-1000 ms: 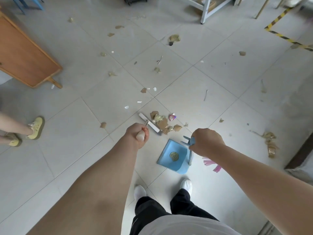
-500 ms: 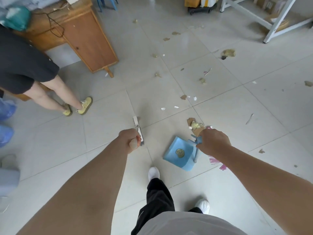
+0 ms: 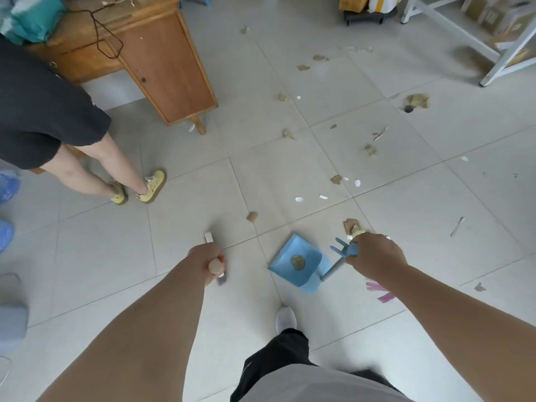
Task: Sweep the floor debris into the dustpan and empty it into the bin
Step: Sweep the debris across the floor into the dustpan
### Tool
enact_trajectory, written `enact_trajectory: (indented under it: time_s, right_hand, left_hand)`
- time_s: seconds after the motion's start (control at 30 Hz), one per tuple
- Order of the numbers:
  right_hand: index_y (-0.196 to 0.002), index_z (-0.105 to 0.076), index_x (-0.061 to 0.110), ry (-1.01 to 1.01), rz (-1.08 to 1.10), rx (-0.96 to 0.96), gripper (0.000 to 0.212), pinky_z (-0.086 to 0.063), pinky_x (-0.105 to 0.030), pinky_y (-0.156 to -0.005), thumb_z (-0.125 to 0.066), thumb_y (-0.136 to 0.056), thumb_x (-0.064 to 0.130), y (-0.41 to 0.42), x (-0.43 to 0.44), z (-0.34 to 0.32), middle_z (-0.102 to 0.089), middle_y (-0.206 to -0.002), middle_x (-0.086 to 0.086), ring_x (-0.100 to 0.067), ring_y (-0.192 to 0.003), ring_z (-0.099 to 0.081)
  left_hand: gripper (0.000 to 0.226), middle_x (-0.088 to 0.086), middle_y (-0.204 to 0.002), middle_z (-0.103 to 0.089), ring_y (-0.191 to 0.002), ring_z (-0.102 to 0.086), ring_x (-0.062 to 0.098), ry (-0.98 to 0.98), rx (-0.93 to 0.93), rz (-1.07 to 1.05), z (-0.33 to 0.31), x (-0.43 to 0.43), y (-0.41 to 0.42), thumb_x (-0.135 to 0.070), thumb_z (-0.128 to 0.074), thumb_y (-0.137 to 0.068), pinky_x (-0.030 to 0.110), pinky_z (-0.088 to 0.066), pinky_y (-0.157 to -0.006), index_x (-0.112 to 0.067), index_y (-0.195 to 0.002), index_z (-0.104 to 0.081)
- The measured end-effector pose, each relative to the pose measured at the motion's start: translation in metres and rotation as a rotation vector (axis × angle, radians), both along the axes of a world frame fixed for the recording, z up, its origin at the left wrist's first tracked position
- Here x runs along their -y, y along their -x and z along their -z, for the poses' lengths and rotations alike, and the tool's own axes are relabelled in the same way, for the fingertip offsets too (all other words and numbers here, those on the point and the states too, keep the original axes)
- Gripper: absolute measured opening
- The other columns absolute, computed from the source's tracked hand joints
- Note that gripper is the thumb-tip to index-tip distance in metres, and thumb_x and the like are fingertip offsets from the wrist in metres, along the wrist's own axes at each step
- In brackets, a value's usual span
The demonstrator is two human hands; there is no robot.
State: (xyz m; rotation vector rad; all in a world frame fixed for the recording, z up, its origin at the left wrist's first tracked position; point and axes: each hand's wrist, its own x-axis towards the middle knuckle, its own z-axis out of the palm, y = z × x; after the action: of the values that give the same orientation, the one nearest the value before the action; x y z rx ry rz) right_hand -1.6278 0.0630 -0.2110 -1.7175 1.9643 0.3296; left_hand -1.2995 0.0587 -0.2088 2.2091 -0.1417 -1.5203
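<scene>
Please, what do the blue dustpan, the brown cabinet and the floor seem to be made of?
Dustpan: probably plastic, judging by its even light-blue colour and smooth moulded shape; matt finish.
Cabinet: looks like wood or wood veneer, reddish-brown panels in a lighter frame, with a mild sheen.
Floor: likely ceramic tile, pale grey squares with thin dark joints, slightly glossy.

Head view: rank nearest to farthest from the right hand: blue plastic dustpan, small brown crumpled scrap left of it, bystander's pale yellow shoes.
1. Blue plastic dustpan: right hand grips its handle; pan just left.
2. Small brown crumpled scrap: farther left, beyond the pan.
3. Pale yellow shoes: far left, on a bystander.
</scene>
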Motion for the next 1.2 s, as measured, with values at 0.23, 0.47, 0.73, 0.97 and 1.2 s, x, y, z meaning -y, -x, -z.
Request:
enact_trajectory:
  time_s: [0.23,0.47,0.73,0.97,1.2]
  right_hand:
    - [-0.102,-0.071,0.03,-0.064,0.063,-0.022,0.018,-0.045,-0.026,-0.068,-0.063,-0.087,0.033,0.012,0.021,0.01,-0.059,-0.093,0.002,-0.022,-0.084,-0.058]
    - [-0.101,-0.068,0.025,-0.038,0.094,0.01,0.018,-0.043,-0.026,-0.063,-0.063,-0.086,0.034,0.049,0.041,0.015,-0.064,-0.096,0.004,-0.021,-0.083,-0.059]
    - [-0.103,-0.069,0.028,-0.041,0.105,0.045,0.023,-0.041,-0.026,-0.066,-0.064,-0.085,0.042,0.113,0.072,0.009,-0.059,-0.089,0.002,-0.02,-0.081,-0.051]
    - [-0.103,-0.068,0.025,-0.038,0.056,0.036,0.022,-0.041,-0.026,-0.067,-0.062,-0.084,0.035,0.164,0.1,0.006,-0.066,-0.096,0.002,-0.022,-0.089,-0.061]
    - [-0.105,-0.065,0.022,-0.02,-0.008,-0.007,0.021,-0.041,-0.026,-0.068,-0.061,-0.086,0.027,0.15,0.142,-0.007,-0.06,-0.089,0.0,-0.023,-0.082,-0.054]
  left_hand:
    - [0.021,0.006,-0.037,-0.052,-0.049,-0.052,0.02,-0.046,0.019,0.246,0.014,0.066,0.024,0.009,-0.046,-0.081,0.021,-0.044,-0.057,-0.002,-0.065,-0.051]
    - [0.015,0.012,-0.066,-0.05,-0.041,-0.047,0.017,-0.024,-0.012,0.497,0.019,0.123,0.106,0.006,-0.054,-0.078,0.014,-0.044,-0.05,-0.002,-0.067,-0.048]
    - [0.016,0.011,-0.065,-0.05,-0.05,-0.047,0.02,-0.041,-0.039,0.696,0.021,0.167,0.238,0.006,-0.05,-0.083,0.014,-0.04,-0.04,-0.004,-0.071,-0.048]
    - [0.015,0.01,-0.068,-0.049,-0.05,-0.044,0.016,-0.042,-0.154,0.704,0.012,0.197,0.317,0.006,-0.051,-0.08,0.016,-0.04,-0.044,-0.003,-0.069,-0.049]
    - [0.006,0.011,-0.078,-0.053,-0.043,-0.046,0.008,-0.031,-0.259,0.545,-0.015,0.232,0.291,0.004,-0.051,-0.089,0.01,-0.042,-0.037,-0.001,-0.086,-0.054]
